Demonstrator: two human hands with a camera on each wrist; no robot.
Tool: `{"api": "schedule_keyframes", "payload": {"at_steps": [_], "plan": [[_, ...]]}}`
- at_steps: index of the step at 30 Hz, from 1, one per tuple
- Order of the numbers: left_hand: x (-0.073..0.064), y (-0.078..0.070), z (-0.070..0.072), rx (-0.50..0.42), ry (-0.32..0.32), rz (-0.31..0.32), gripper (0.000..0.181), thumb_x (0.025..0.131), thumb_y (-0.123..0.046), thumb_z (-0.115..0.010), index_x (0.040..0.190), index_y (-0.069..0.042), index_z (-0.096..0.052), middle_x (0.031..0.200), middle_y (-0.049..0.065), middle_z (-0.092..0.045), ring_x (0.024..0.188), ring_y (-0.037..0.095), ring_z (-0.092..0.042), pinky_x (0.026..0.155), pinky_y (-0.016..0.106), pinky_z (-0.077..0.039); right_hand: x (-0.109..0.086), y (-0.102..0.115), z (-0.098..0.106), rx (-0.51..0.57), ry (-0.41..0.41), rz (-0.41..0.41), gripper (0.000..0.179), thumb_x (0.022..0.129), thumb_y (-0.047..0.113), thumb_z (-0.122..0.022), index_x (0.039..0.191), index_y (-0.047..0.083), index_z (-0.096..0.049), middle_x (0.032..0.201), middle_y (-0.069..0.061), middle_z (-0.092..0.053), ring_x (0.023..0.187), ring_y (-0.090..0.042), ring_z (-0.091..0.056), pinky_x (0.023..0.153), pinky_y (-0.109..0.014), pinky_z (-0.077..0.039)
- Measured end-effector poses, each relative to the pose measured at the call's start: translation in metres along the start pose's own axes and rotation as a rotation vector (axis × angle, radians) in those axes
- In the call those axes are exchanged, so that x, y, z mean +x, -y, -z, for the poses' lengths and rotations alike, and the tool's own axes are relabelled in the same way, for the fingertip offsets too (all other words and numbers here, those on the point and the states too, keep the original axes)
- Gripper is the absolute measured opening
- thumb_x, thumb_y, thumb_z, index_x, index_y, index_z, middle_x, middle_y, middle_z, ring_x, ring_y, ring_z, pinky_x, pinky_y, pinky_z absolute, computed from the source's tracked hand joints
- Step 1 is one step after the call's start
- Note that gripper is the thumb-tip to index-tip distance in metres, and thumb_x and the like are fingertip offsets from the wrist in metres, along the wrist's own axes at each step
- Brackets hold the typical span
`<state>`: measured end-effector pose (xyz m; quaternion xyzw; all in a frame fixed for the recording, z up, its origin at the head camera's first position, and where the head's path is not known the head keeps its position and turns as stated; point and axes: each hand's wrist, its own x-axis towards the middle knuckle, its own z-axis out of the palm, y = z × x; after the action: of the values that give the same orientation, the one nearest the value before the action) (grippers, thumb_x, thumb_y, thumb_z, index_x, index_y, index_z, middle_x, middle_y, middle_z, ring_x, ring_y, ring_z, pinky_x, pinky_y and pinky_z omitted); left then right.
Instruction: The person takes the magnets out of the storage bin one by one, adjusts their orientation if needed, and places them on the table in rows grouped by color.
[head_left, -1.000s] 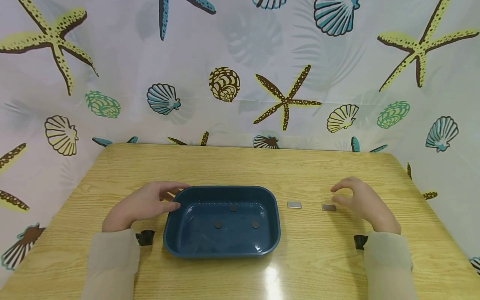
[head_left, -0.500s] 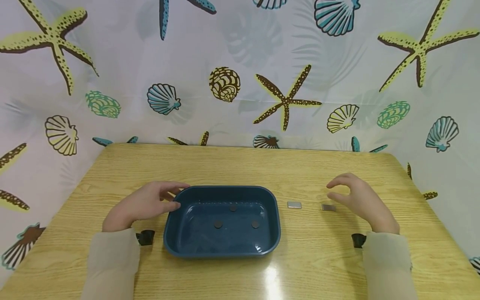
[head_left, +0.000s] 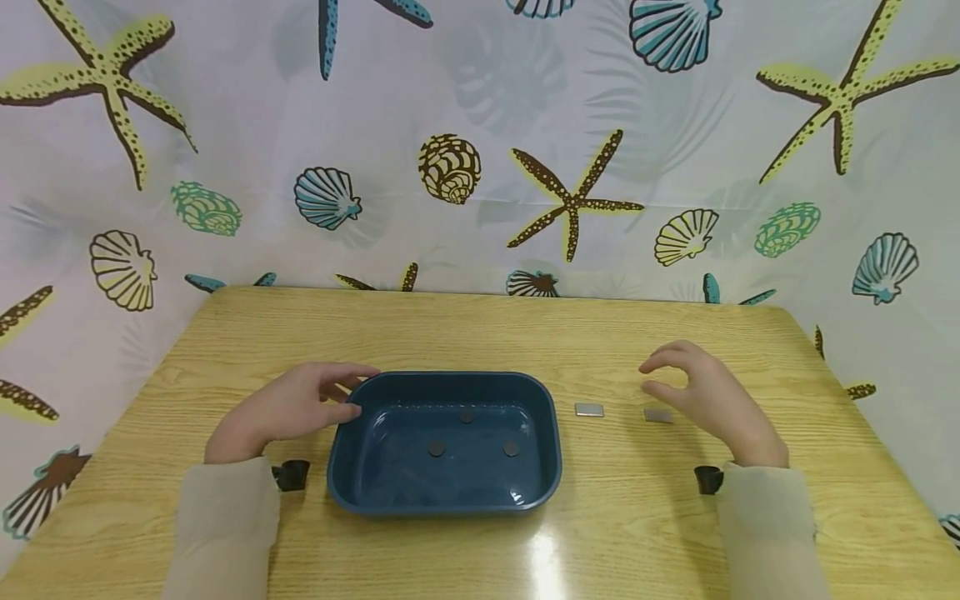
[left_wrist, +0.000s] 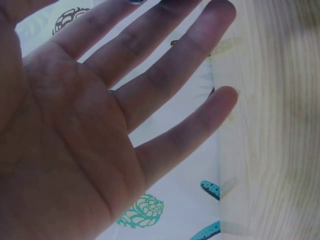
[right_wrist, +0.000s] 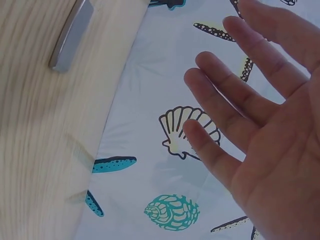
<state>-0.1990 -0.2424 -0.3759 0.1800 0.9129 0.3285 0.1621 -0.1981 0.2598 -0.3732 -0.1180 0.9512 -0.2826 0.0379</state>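
Left hand [head_left: 294,406] relaxed at blue tray [head_left: 444,510] corner, right hand [head_left: 712,400] released, loosely arched near a metal bar [head_left: 656,415]

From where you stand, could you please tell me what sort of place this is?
Probably an indoor tabletop workspace: a wood-grain table, a shell-and-starfish backdrop behind it, and a blue tray holding three dark discs.
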Motion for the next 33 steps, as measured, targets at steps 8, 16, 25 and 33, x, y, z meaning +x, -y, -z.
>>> {"api": "schedule_keyframes", "payload": {"at_steps": [8, 16, 25, 33], "plan": [[0.001, 0.002, 0.000, 0.002, 0.006, 0.003, 0.054, 0.097, -0.016, -0.067, 0.149, -0.008, -0.054, 0.137, 0.023, -0.064, 0.120, 0.039, -0.066, 0.091, 0.046, -0.059, 0.001, 0.009, -0.002, -0.007, 0.008, 0.012, 0.029, 0.100, 0.022, -0.068, 0.126, 0.008, -0.070, 0.145, -0.017, -0.055, 0.137, -0.044, -0.050, 0.109, -0.063, -0.044], [0.001, 0.003, -0.001, -0.001, 0.007, 0.005, 0.054, 0.097, -0.016, -0.067, 0.149, -0.008, -0.053, 0.138, 0.023, -0.064, 0.121, 0.039, -0.066, 0.091, 0.046, -0.059, 0.000, 0.016, -0.003, -0.016, 0.002, 0.033, 0.028, 0.100, 0.020, -0.067, 0.125, 0.009, -0.071, 0.145, -0.017, -0.055, 0.137, -0.044, -0.051, 0.109, -0.062, -0.045], [0.001, 0.003, -0.001, 0.005, 0.003, 0.002, 0.054, 0.097, -0.016, -0.067, 0.149, -0.009, -0.054, 0.139, 0.023, -0.063, 0.121, 0.038, -0.066, 0.091, 0.045, -0.059, 0.001, 0.033, -0.008, -0.039, -0.017, 0.085, 0.025, 0.099, 0.021, -0.070, 0.121, 0.011, -0.073, 0.142, -0.018, -0.059, 0.135, -0.044, -0.053, 0.108, -0.061, -0.047], [0.001, 0.002, 0.000, -0.002, 0.006, 0.011, 0.054, 0.098, -0.016, -0.067, 0.150, -0.009, -0.053, 0.140, 0.023, -0.062, 0.122, 0.038, -0.065, 0.091, 0.045, -0.059, 0.005, 0.048, -0.018, -0.066, -0.042, 0.169, 0.021, 0.097, 0.018, -0.072, 0.116, 0.010, -0.075, 0.137, -0.017, -0.063, 0.130, -0.042, -0.058, 0.105, -0.058, -0.051]]}}
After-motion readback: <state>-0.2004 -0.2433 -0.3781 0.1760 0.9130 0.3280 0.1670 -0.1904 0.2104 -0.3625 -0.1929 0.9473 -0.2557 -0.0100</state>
